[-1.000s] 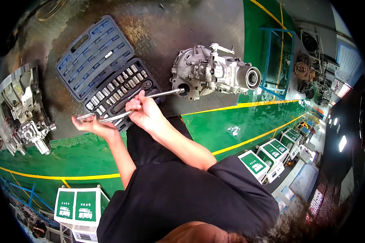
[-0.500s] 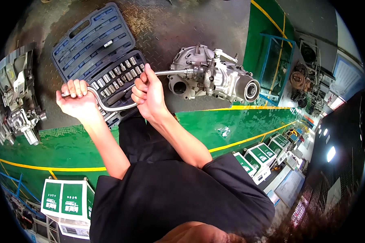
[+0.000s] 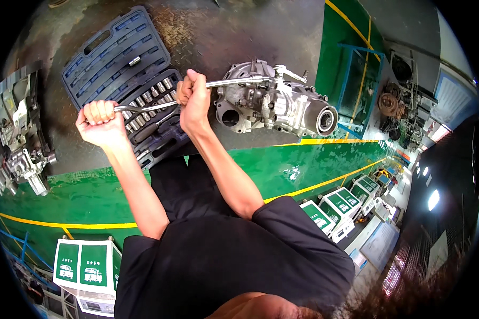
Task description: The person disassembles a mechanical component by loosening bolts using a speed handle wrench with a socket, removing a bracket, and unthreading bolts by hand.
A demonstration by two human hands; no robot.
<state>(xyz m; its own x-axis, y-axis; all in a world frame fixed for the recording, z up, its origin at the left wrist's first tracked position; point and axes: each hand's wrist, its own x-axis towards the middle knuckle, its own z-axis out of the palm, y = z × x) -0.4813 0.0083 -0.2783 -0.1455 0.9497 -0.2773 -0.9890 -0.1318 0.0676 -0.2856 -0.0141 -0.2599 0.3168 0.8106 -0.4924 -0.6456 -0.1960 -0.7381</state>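
A chromed speed brace (image 3: pixel 234 82) with a cranked shaft lies across both hands. My left hand (image 3: pixel 102 122) is closed around its rear end, over the socket case. Farther along, my right hand (image 3: pixel 195 103) wraps the shaft, thumb up. The brace's socket end reaches a silver gearbox housing (image 3: pixel 290 109) on the right; exactly what it seats on is too small to tell. Beneath my hands lies an unfolded socket case (image 3: pixel 104 74), with rows of sockets (image 3: pixel 157 90) in the near half and one loose socket (image 3: pixel 134 60) on the lid. A dark-handled tool (image 3: pixel 147 133) rests in the case.
Everything stands on a dark metal-plate table (image 3: pixel 207 32). Another metal housing assembly (image 3: pixel 21 127) sits at the far left. Beyond the near edge is green floor (image 3: pixel 282 165) with yellow lines. White-and-green boxes (image 3: pixel 85 266) stand behind me on both sides.
The brace has turned: its bend, which hung toward me, now lies nearly flat between my hands. My right hand has risen slightly, and the socket end sits farther up on the gearbox.
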